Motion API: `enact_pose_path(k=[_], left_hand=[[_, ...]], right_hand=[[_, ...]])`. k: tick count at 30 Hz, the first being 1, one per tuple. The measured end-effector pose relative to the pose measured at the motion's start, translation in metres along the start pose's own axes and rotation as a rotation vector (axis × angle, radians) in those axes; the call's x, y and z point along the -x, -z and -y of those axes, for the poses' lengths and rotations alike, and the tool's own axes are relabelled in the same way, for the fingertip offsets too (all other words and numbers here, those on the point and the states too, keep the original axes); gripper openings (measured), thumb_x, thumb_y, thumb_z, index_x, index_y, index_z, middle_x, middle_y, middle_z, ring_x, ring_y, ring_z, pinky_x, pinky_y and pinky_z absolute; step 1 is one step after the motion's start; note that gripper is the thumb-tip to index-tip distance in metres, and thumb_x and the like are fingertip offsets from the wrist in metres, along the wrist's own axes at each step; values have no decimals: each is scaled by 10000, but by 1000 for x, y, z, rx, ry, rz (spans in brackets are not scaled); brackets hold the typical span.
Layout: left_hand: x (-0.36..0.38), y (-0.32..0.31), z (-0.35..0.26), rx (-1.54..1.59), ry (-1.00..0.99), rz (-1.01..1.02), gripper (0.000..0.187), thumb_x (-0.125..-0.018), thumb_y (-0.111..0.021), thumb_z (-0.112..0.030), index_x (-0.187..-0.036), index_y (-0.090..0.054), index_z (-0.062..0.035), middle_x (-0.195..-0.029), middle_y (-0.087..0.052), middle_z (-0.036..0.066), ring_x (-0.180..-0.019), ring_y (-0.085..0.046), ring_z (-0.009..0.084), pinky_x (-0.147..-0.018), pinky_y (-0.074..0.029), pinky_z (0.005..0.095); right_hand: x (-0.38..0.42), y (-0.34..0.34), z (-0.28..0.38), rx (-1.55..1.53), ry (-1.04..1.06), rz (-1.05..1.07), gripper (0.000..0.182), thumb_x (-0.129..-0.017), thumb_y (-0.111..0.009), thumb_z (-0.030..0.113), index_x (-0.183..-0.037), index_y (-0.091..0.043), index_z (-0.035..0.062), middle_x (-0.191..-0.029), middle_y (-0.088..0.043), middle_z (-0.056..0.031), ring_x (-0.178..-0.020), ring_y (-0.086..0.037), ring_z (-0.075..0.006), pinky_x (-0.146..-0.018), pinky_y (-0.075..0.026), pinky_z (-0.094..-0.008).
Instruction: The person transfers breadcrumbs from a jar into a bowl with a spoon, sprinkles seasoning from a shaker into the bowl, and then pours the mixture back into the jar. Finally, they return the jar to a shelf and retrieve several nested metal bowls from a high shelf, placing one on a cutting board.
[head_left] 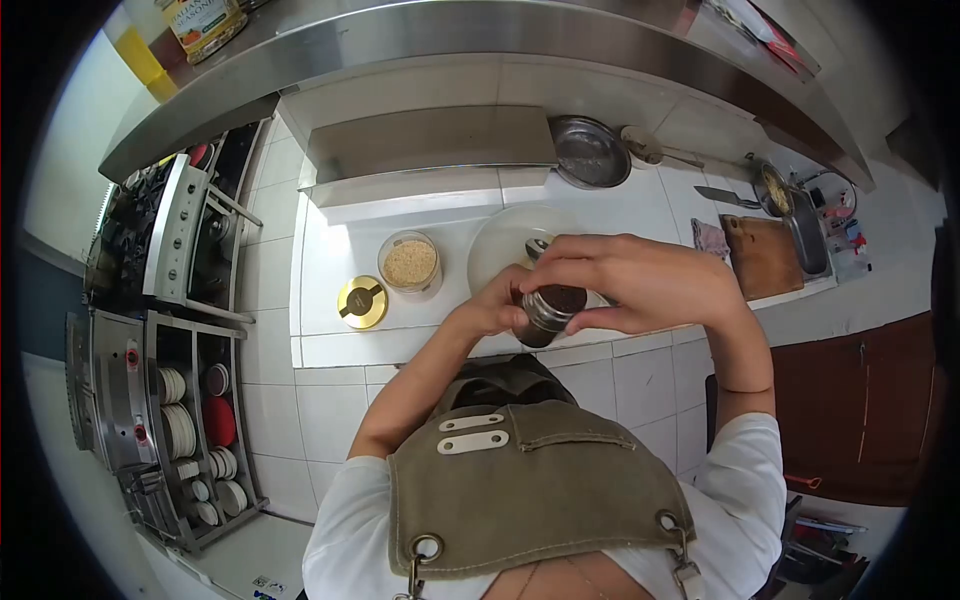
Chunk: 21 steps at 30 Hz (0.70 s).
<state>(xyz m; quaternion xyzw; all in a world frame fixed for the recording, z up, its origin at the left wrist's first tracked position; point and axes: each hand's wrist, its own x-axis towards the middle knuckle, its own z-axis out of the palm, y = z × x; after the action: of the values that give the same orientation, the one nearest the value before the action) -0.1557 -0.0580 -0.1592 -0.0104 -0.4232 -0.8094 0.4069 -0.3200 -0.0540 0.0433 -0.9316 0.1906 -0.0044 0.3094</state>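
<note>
Both of my hands are closed around a small dark jar (541, 328) with a silvery collar and a dark brown top, held tilted near the counter's front edge. My left hand (490, 308) grips its side, thumb against the body. Reaching across from the other side, my right hand (635, 280) has fingers and thumb at the collar and upper rim. A white plate (487, 245) lies behind the hands, partly hidden by them. A shiny rounded metal piece (537, 247) shows just above my right fingers. To the left stand a glass container of tan crumbs (411, 264) and a round gold lid (362, 302).
A dark pan (590, 152) sits at the back of the white counter (330, 260). On the right are a knife (727, 197), a wooden board (762, 257) and a sink (808, 235). A steel shelf (480, 45) overhangs; a stove (172, 230) stands left.
</note>
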Motion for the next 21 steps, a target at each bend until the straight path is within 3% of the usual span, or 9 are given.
enact_pose_path(k=[2,5,8,9,10,13,17,19,21], left_hand=[[-2,5,0,-233,-25,5,528,-666,-793,-252,-1082,-591,3,-956,-617,32,-871,-565,95,-765,-447,247],[-3,-8,1,-522,27,-231,524,-629,-795,-199,-1066,-594,8,-917,-620,13,-788,-563,88,-666,-466,236],[-15,-24,-11,-776,9,-402,450,-629,-761,-122,-1016,-585,26,-890,-609,30,-854,-574,102,-720,-482,281],[-21,-27,-14,-1075,-155,-432,442,-574,-763,-69,-964,-584,38,-861,-610,60,-826,-599,152,-664,-490,301],[-25,-27,-13,-1073,-154,-430,442,-574,-763,-69,-964,-584,38,-861,-610,60,-826,-599,152,-664,-490,301],[-37,-22,-3,-1550,-517,-671,478,-517,-773,-101,-945,-599,24,-894,-607,135,-791,-586,309,-688,-498,354],[-37,-10,4,-1585,-475,-684,503,-526,-783,-127,-969,-603,29,-878,-609,126,-774,-597,284,-686,-494,349],[-30,2,5,-1354,-382,-593,522,-536,-779,-133,-1006,-609,17,-867,-609,120,-749,-601,270,-673,-491,333],[-22,7,-3,-1312,-234,-579,530,-541,-777,-136,-1023,-612,6,-868,-610,120,-744,-604,266,-674,-491,326]], right_hand=[[3,-1,-3,80,-235,-4,459,-778,-663,185,-1194,-506,72,-1057,-548,-123,-948,-560,-346,-780,-470,-416],[8,-12,-10,161,-233,-74,424,-795,-653,232,-1137,-505,31,-1032,-553,-149,-875,-581,-361,-740,-472,-423],[3,-27,-21,314,-362,-202,394,-829,-609,317,-1028,-526,-13,-886,-585,-182,-745,-609,-348,-637,-496,-394],[-2,-35,-26,431,-464,-304,422,-855,-572,374,-961,-542,-34,-766,-605,-196,-655,-625,-331,-555,-511,-364],[-8,-40,-31,430,-467,-303,422,-855,-572,374,-961,-542,-34,-766,-605,-196,-655,-625,-331,-555,-511,-364],[-23,-61,-59,719,-698,-592,549,-869,-471,501,-809,-585,-33,-488,-550,-171,-503,-598,-317,-455,-482,-353],[-22,-53,-66,511,-897,-403,572,-866,-465,520,-904,-584,-38,-659,-606,-178,-609,-622,-318,-555,-505,-371],[-7,-49,-73,342,-580,-367,516,-866,-490,493,-1047,-556,14,-891,-605,-166,-759,-624,-318,-682,-497,-381],[-5,-47,-78,212,-439,-324,472,-855,-529,457,-1110,-533,59,-975,-572,-154,-845,-599,-325,-743,-476,-384]])
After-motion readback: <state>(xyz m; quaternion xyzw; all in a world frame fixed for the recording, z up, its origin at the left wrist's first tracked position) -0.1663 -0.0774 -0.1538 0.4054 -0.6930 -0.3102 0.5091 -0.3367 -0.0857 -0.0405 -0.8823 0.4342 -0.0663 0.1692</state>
